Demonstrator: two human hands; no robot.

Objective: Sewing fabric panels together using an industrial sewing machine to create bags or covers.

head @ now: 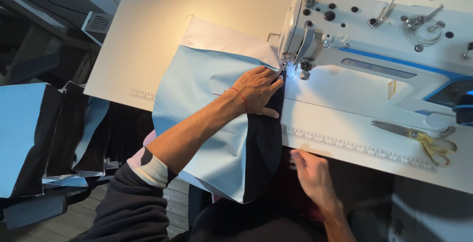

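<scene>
My left hand (258,90) lies flat on a pale blue fabric piece (207,104) with a dark fabric strip (263,148) along its right edge, pressing it down just in front of the needle of the white sewing machine (374,40). A thin red thread circles my left wrist. My right hand (310,173) hovers near the table's front edge, fingers loosely apart, holding nothing, close to the hanging dark strip. The fabric drapes off the table toward my lap.
Yellow-handled scissors (423,138) lie on the white table (148,20) to the right, beside a printed ruler strip (359,148) along the front edge. Several blue and dark fabric pieces (49,133) are stacked at the left, below the table.
</scene>
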